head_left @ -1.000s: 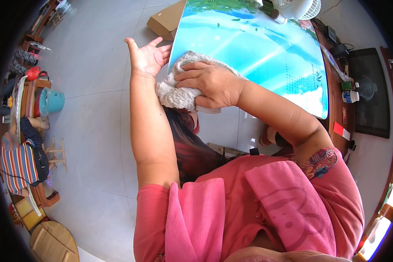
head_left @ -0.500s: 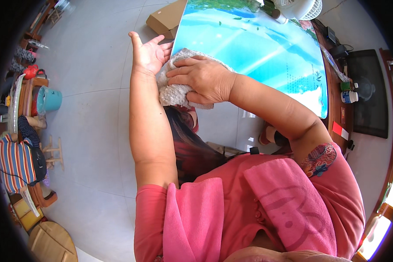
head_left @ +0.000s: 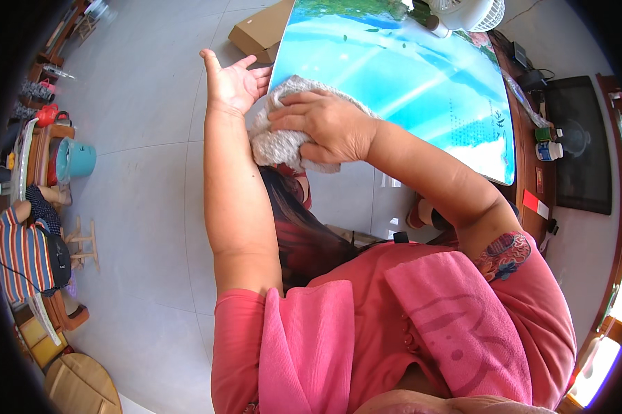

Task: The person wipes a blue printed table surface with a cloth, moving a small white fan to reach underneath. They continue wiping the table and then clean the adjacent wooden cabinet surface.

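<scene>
My left hand [head_left: 236, 87] is stretched out past the table's left edge, palm up, with its fingers spread and nothing in it. My right hand [head_left: 332, 127] is curled over a crumpled grey-white towel [head_left: 278, 146], its fingers pressed into the fabric. The towel bunches at the near left corner of the table [head_left: 394, 76], which has a glossy blue picture cover. One side of the towel lies against the inside of my left forearm, near the wrist; whether it wraps underneath is hidden.
A white fan [head_left: 478, 15] stands at the table's far end. Beyond the left edge is a cardboard box [head_left: 259, 33]. Bottles [head_left: 550, 151] stand on the wooden furniture at right. Far left are a teal bucket [head_left: 80, 159], a wooden stool [head_left: 83, 246] and a person in a striped shirt [head_left: 22, 255].
My right hand has shifted slightly to the right over the towel. My left hand stays almost where it was. The striped-shirt person's arm has moved a little.
</scene>
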The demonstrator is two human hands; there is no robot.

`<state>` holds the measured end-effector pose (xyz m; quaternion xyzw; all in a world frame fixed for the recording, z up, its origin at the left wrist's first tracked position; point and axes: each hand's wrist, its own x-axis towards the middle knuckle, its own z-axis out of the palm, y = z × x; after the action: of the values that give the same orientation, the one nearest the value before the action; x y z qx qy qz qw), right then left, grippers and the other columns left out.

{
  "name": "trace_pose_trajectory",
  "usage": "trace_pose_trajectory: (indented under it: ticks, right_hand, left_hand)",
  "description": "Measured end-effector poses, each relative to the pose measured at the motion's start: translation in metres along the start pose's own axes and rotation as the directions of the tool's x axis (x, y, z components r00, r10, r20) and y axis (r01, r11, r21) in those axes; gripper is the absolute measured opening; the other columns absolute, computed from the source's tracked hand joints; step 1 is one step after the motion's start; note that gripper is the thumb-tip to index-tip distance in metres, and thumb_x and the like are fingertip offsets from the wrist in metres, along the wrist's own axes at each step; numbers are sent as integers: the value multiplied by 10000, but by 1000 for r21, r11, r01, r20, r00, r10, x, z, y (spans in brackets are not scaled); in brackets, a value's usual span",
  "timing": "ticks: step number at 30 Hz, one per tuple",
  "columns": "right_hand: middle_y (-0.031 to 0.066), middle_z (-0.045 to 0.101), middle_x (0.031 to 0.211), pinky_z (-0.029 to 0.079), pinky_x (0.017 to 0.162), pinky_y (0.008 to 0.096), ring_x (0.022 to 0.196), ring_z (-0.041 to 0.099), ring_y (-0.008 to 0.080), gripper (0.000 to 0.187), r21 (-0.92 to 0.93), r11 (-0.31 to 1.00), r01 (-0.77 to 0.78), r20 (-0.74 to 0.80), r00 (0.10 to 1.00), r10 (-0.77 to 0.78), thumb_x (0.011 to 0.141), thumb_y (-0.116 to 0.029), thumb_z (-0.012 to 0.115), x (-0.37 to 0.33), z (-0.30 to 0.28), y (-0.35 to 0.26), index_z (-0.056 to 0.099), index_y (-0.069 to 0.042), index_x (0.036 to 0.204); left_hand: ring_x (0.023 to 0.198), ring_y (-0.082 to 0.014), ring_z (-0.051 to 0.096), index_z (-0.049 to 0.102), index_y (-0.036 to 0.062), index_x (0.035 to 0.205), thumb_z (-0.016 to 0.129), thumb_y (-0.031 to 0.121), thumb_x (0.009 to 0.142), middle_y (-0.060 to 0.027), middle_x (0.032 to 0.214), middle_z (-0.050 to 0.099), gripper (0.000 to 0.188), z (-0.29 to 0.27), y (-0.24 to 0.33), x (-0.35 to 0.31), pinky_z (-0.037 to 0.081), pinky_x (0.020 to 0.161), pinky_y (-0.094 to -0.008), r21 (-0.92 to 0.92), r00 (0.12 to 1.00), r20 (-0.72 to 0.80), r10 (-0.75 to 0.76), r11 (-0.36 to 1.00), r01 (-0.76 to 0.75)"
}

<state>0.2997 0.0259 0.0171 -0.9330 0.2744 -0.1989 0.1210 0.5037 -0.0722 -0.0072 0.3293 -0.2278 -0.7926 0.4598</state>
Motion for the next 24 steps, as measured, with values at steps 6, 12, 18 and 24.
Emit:
trace_pose_trajectory:
  ticks: [6, 12, 18, 24]
  right_hand:
    - [85, 589, 1377, 387, 1118, 459, 1325, 482, 340, 608, 8, 999, -53, 126, 991, 52, 672, -132, 688, -26, -22, -18, 622, -84, 1275]
    - [97, 618, 1330, 387, 1110, 456, 1316, 497, 316, 589, 4, 999, -43, 87, 995, 42, 716, -168, 663, -5, -19, -17, 608, -92, 1298]
    - [113, 679, 1200, 442, 1052, 442, 1240, 565, 291, 493, -109, 986, -127, -8, 992, 127, 774, -285, 628, 27, -4, 22, 649, -130, 1241]
    - [201, 654, 1218, 489, 1022, 424, 1173, 587, 353, 516, -105, 955, -279, -104, 958, 268, 753, -213, 618, 51, -5, 82, 641, -68, 1247]
  left_hand:
    - [1382, -526, 351, -81, 8, 1567, 147, 925, 806, -446, 1523, 161, 1213, -5, -2, 0, 352, 1110, -542, -16, 1000, 14, 19, 1000, -18]
    - [1357, -501, 402, -83, -5, 1563, 144, 931, 796, -444, 1512, 200, 1231, 1, -5, 1, 380, 1098, -512, 42, 999, -2, 32, 999, -32]
    - [1254, -478, 512, -60, -12, 1563, 133, 935, 790, -427, 1436, 361, 1238, -17, 1, 4, 422, 1062, -506, 75, 999, 39, -15, 997, 12]
    - [1276, -434, 507, 122, -83, 1541, 134, 923, 809, -328, 1431, 449, 1245, -3, 4, -1, 362, 1111, -509, 134, 999, -45, 17, 991, -11]
